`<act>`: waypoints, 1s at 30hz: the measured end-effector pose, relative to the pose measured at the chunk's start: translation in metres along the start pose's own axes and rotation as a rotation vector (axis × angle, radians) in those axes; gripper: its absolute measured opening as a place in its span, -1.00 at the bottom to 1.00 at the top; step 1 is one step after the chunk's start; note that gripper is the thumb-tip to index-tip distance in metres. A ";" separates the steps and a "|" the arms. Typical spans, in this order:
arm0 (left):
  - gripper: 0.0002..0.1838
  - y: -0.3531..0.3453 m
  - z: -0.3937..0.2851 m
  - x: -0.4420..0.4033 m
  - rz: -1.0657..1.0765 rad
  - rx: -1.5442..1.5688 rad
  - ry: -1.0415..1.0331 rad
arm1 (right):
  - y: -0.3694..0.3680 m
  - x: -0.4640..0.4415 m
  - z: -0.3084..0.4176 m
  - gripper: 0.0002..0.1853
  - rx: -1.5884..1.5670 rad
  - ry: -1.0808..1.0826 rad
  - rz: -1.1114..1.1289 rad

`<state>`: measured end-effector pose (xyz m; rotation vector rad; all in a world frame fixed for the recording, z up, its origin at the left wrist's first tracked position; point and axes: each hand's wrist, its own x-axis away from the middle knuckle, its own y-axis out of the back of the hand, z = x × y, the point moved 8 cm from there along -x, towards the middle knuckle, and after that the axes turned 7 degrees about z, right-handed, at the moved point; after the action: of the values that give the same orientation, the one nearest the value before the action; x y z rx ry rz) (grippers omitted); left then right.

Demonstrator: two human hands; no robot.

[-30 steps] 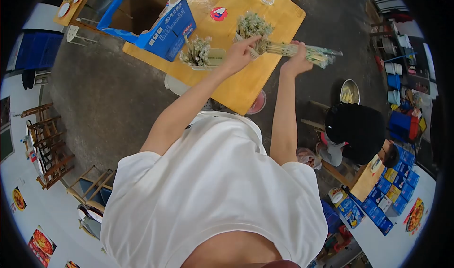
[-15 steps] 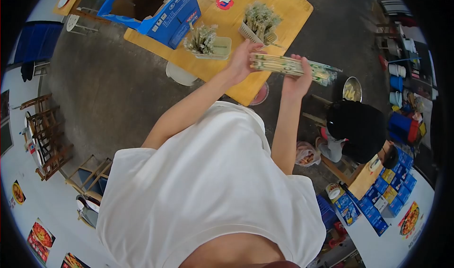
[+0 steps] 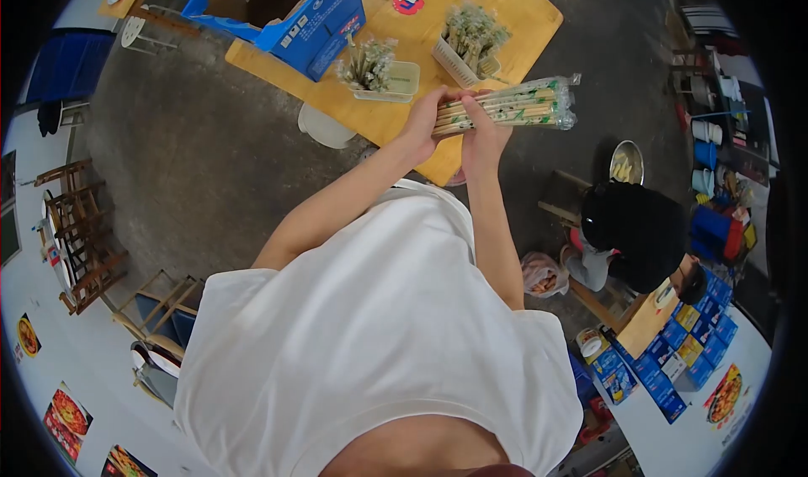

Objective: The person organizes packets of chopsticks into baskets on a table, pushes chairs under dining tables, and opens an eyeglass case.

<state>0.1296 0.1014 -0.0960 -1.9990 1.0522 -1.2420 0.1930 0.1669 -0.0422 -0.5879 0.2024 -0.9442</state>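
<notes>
A bundle of plastic-wrapped disposable chopsticks (image 3: pixel 526 107) lies across both my hands above the table's near corner. Its bare wooden ends face left and its clear, green-printed wrappers stick out to the right. My left hand (image 3: pixel 423 125) is closed round the left end. Beside it, my right hand (image 3: pixel 486 139) grips the bundle from below, thumb over the top. Beyond my hands stand two pale plastic baskets, a left basket (image 3: pixel 405 80) and a right basket (image 3: pixel 448 61). Wrapped chopsticks lean in the left one (image 3: pixel 368 63) and fill the right one (image 3: pixel 475 35).
A blue cardboard box (image 3: pixel 316 27) stands open on the yellow wooden table (image 3: pixel 539 18). A white stool (image 3: pixel 326 126) is tucked by its edge. To the right, a person in black (image 3: pixel 635 233) bends near a metal bowl (image 3: pixel 627 161) and a plastic bag (image 3: pixel 543 275).
My right hand has slid left along the chopsticks, closer to my left hand. The bundle's right end has swung upward and its wrapped ends now fan out past my right hand.
</notes>
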 end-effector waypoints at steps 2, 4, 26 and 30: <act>-0.69 0.007 0.000 -0.003 -0.031 -0.011 -0.018 | -0.006 0.004 -0.006 -0.70 -0.016 -0.007 0.012; -0.68 0.016 0.002 -0.006 -0.059 -0.023 -0.031 | -0.009 0.009 -0.014 -0.63 0.094 0.031 0.039; -0.61 -0.015 -0.038 0.017 0.270 -0.778 -0.139 | 0.001 0.028 -0.058 -0.33 0.747 -0.638 0.671; -0.64 -0.015 -0.048 0.026 0.277 -0.718 -0.024 | 0.012 0.011 -0.040 -0.13 0.336 -0.581 0.751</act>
<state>0.0980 0.0847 -0.0524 -2.2345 1.8806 -0.7410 0.1912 0.1476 -0.0811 -0.3999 -0.2476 -0.0524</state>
